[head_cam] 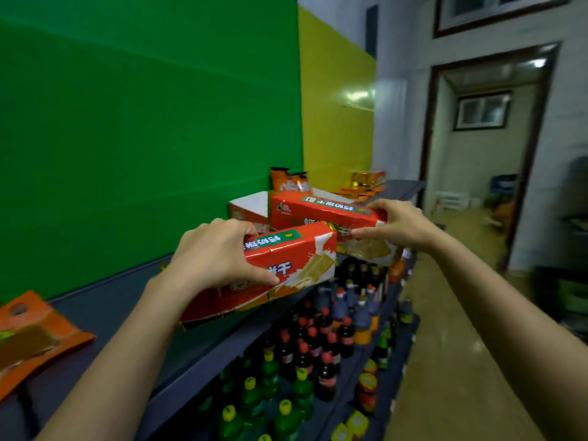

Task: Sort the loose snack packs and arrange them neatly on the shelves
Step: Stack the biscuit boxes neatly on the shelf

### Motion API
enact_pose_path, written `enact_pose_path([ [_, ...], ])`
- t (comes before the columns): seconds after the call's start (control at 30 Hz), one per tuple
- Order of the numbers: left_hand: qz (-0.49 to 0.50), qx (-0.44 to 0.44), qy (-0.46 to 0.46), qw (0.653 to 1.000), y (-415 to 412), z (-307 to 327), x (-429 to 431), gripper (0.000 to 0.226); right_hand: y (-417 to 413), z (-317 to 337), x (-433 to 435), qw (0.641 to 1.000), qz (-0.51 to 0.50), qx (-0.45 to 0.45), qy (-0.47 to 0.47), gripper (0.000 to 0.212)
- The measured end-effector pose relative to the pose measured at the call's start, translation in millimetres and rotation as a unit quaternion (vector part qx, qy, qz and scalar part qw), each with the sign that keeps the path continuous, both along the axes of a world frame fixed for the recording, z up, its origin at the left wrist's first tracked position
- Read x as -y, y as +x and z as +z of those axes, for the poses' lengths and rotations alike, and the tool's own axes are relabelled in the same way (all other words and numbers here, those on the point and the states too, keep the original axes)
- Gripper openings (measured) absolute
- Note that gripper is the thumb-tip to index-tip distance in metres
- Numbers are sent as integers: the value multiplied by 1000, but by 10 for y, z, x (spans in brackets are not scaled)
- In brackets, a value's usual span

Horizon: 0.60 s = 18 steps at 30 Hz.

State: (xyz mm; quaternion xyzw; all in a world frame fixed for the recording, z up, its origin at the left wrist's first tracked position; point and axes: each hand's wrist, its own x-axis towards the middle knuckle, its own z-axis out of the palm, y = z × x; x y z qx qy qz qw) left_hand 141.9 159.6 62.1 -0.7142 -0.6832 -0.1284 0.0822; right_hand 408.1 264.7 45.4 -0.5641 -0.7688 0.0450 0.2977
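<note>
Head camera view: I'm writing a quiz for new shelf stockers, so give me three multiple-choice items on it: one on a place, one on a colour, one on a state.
1. Where does the flat orange snack pouch lie?
A. On the dark blue top shelf, at the left
B. On the floor
C. Among the bottles

2. What colour are the caps of the green plastic bottles on the lower shelf?
A. Red
B. Yellow
C. White

3. What is the left hand doing?
A. Lying flat on the shelf
B. Hanging empty
C. Gripping a red biscuit pack

Answers:
1. A, since the pouch lies on the shelf top beside the green wall.
2. B, since each green bottle has a yellow cap.
3. C, since fingers and thumb curl round the pack, while the right hand holds a second red biscuit pack.
</note>
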Motion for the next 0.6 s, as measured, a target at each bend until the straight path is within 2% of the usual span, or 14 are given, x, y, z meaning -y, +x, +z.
enact_pose_path([
  [0.27,-85,-12,-7,996,1198,-110,-998,76,1389,-75,-430,996,-90,-1,-12,59],
  [0.47,-87,12,13,996,2064,-182,-1780,88,2314,-68,-972,995,-103,-5,-7,65],
  [0.6,-82,15,23,996,2529,-254,-2240,86,2820,-86,-1324,994,-108,-27,2,63],
])
